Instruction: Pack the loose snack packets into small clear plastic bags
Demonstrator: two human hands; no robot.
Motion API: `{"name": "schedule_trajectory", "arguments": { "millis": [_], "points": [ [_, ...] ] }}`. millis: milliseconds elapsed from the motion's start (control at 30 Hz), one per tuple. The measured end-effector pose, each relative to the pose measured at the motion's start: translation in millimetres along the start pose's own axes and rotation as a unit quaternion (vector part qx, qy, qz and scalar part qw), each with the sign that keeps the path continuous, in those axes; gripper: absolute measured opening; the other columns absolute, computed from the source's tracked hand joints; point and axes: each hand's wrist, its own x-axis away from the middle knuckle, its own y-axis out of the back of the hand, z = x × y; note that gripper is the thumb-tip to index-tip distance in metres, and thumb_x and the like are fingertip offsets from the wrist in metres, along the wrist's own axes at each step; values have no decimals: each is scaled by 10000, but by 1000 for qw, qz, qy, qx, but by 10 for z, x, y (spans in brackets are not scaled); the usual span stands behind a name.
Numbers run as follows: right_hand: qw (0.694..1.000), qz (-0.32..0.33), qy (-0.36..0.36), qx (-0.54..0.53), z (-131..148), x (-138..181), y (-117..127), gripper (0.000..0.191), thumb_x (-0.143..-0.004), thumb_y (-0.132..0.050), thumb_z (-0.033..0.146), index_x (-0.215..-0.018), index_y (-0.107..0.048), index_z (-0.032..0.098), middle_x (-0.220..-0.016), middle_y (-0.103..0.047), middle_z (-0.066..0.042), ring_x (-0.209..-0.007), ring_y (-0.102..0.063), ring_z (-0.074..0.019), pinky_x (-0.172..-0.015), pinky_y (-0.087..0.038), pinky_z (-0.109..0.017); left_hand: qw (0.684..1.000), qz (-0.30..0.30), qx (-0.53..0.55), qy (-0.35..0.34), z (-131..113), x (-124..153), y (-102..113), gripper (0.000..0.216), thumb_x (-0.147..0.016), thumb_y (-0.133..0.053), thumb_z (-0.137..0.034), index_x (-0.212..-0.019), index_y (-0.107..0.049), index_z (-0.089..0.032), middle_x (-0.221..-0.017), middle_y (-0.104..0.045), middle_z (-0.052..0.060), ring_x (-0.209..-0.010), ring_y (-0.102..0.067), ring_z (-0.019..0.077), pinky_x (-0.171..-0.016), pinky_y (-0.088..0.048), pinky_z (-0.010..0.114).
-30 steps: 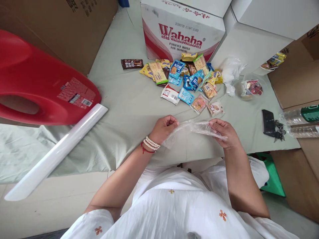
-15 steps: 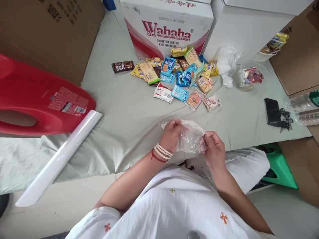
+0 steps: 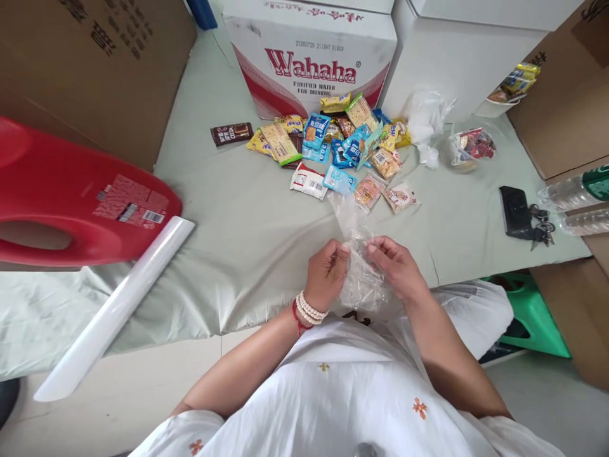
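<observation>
A crumpled clear plastic bag [image 3: 364,282] hangs at the table's front edge, close to my body. My left hand [image 3: 327,271], with beaded bracelets at its wrist, grips the bag's left side, fingers curled and thumb on top. On the other side my right hand [image 3: 394,263] pinches the plastic between thumb and fingers. The bag's loose end [image 3: 346,209] points away from me, up to the nearest snacks. Just beyond lies a pile of wrapped snacks [image 3: 316,130], among them a white and red packet [image 3: 308,182] and a pink-toned round biscuit packet [image 3: 368,192].
Behind the snacks stands a Wahaha water carton [image 3: 309,63]. A red jug [image 3: 85,197] and a white curved strip [image 3: 118,304] lie left. To the right are a clear round tub [image 3: 471,149], a black case with keys [image 3: 516,212] and plastic bottles [image 3: 571,193].
The bag has turned from spread sideways to lengthwise, its narrow end now pointing away from me. My hands have come closer together, the right one moving left.
</observation>
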Motion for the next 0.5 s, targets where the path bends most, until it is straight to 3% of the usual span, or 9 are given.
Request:
{"name": "schedule_trajectory", "arguments": {
  "millis": [100, 167, 267, 300, 333, 400, 467, 500],
  "points": [
    [996, -19, -26, -84, -59, -171, -132, 416, -689, -853, 553, -809, -639, 217, -710, -575, 24, -613, -487, -109, -487, -382, -203, 999, -16, 4, 42, 112, -24, 124, 450, -1014, -416, -573, -714, -444, -238, -549, -448, -51, -522, -440, 131, -566, -384, 278],
    [994, -35, -31, -96, -102, -213, -156, 413, -669, -867, 536, -799, -642, 215, -700, -557, 33, -582, -446, -97, -440, -339, -198, 995, -75, -51, 42, 168, -44, 239, 317, -962, -537, -512, -811, -507, -234, -678, -540, -28, -619, -508, 149, -625, -433, 289],
    [996, -47, -27, -75, -145, -221, -154, 419, -649, -876, 535, -799, -652, 214, -666, -541, 44, -538, -410, -93, -402, -307, -209, 961, -207, -174, -55, 133, -14, 362, 325, -805, -718, -401, -1021, -564, -213, -1035, -608, 71, -949, -576, 228, -792, -488, 355],
    [996, -53, -21, -66, -153, -219, -155, 421, -654, -872, 540, -808, -654, 215, -663, -541, 46, -523, -404, -92, -393, -294, -213, 948, -227, -202, -99, 86, 9, 373, 332, -797, -722, -379, -1040, -573, -209, -1089, -597, 93, -1027, -565, 252, -846, -489, 382],
    [997, -58, -13, -58, -157, -217, -159, 418, -668, -863, 546, -820, -655, 217, -665, -543, 47, -508, -398, -90, -386, -278, -217, 942, -215, -218, -138, 25, 29, 366, 284, -819, -701, -371, -1022, -584, -210, -1083, -598, 99, -1052, -560, 262, -880, -483, 398],
    [997, -60, 10, -40, -154, -211, -177, 397, -713, -833, 552, -841, -657, 221, -666, -542, 51, -480, -378, -84, -388, -254, -226, 954, -121, -211, -173, -109, 36, 295, 161, -904, -617, -373, -952, -592, -221, -967, -613, 75, -971, -580, 240, -884, -478, 388],
    [998, -53, 42, -10, -140, -194, -202, 360, -760, -800, 546, -851, -664, 225, -663, -545, 52, -479, -357, -82, -420, -267, -234, 974, -26, -170, -145, -212, -28, 170, 179, -964, -538, -395, -917, -579, -228, -880, -611, 46, -851, -581, 202, -825, -478, 350],
    [997, -48, 62, 16, -130, -182, -214, 335, -786, -782, 537, -848, -673, 226, -664, -550, 48, -498, -364, -87, -450, -292, -237, 982, -7, -149, -120, -239, -87, 99, 193, -966, -534, -408, -912, -574, -227, -877, -611, 39, -824, -575, 191, -799, -475, 336]
  ]
}}
